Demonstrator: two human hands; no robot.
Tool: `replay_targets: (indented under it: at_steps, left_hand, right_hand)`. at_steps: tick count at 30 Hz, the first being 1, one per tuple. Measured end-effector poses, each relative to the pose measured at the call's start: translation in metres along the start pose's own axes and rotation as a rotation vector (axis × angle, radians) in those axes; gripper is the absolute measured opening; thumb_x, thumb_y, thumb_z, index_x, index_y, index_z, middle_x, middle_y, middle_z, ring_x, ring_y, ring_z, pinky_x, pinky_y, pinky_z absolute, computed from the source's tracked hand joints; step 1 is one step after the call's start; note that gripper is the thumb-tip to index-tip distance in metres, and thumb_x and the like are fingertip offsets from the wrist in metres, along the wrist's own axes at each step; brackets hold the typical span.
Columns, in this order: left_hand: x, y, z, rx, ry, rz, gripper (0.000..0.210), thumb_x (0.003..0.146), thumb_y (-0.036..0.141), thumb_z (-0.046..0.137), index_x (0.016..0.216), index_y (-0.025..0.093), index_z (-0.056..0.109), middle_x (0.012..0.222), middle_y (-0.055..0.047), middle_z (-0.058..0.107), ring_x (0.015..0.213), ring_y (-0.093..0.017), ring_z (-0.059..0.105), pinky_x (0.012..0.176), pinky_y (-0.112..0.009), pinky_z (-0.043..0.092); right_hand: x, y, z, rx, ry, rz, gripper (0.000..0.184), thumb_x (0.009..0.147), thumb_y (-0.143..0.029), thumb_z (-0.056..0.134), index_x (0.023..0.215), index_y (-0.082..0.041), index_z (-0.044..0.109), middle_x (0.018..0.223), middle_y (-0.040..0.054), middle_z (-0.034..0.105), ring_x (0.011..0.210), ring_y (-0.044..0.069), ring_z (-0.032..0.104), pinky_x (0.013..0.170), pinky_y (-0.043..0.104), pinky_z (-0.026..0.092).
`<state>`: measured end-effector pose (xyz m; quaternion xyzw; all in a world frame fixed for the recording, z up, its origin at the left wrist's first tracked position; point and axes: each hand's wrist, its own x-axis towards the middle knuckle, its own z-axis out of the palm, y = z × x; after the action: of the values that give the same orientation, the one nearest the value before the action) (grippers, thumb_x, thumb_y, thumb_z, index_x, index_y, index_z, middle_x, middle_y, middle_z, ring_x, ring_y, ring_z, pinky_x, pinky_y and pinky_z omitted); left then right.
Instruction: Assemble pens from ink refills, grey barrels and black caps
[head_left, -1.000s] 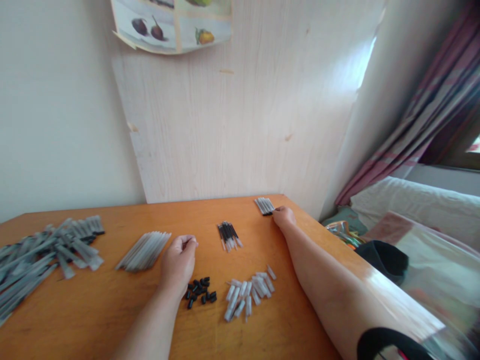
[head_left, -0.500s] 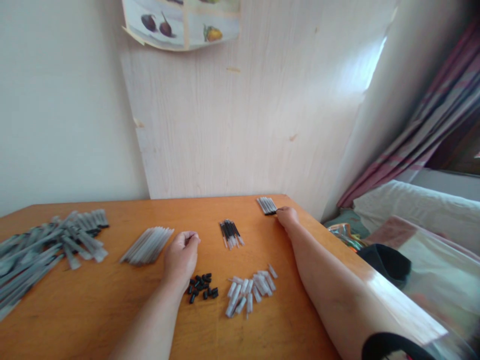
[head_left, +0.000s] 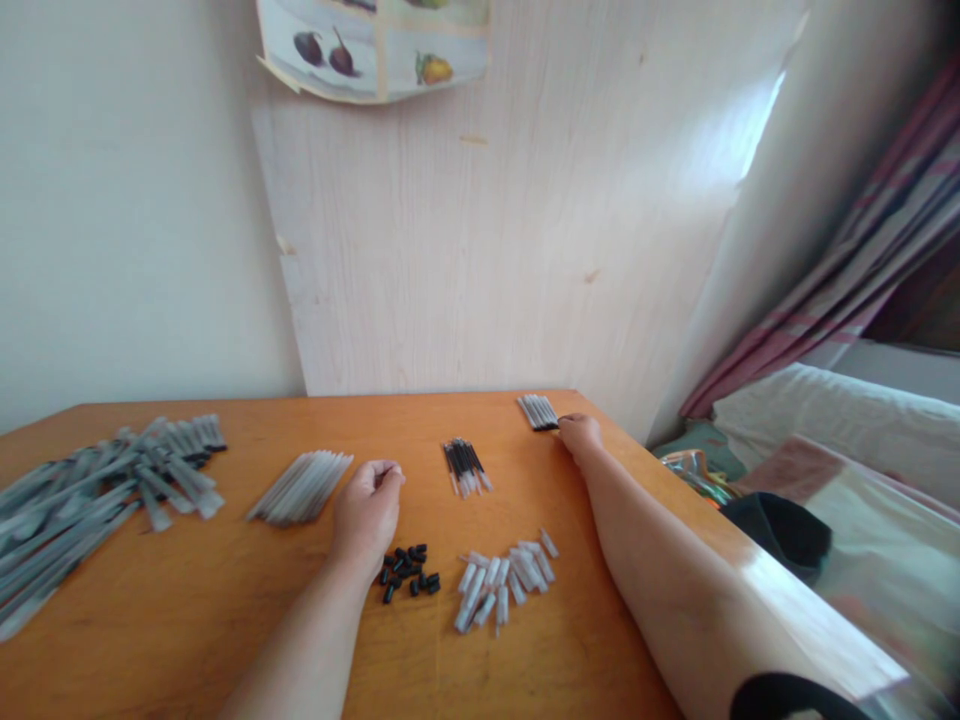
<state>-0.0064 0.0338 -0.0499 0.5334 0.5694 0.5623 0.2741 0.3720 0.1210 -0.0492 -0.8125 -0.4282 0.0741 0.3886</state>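
Left of the dark sticks [head_left: 466, 462], your left hand [head_left: 369, 508] is curled; whether it holds anything, I can't tell. Beyond them to the right, your right hand [head_left: 581, 432] is just beside the black-ended tubes [head_left: 537, 411], its grip hidden. Black caps [head_left: 433, 583] lie nearer you than the dark sticks.

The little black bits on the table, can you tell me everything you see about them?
The little black bits are short, dark, tube-shaped pieces that look like plastic. They lie loosely in a small group on the orange-brown table, pointing different ways, some touching each other. They're just right of the person's left wrist and left of the short whitish pieces. Whether they're hollow is too small to tell.
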Motion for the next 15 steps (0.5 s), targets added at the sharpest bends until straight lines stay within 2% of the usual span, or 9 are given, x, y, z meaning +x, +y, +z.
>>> replay_targets:
  at_steps: [7,15]
  left_hand:
    - [0.001,0.003,0.0,0.066,0.001,0.007,0.034,0.074,0.046,0.054,0.09,0.017,0.064,0.085,-0.007,0.071,0.082,-0.022,0.064,0.075,-0.032,0.048]
    - [0.0,0.002,0.002,0.098,0.018,0.033,0.028,0.076,0.042,0.053,0.087,0.018,0.064,0.082,-0.005,0.071,0.078,-0.02,0.064,0.071,-0.03,0.047]
  right_hand:
    - [-0.004,0.001,-0.005,0.118,0.111,0.042,0.03,0.071,-0.028,0.048,0.082,-0.014,0.073,0.069,0.0067,0.066,0.064,0.018,0.058,0.05,0.023,0.035]
    - [-0.022,-0.007,-0.017,0.193,0.129,0.051,0.033,0.068,-0.025,0.051,0.089,-0.014,0.073,0.065,0.006,0.066,0.065,0.019,0.059,0.055,0.024,0.039]
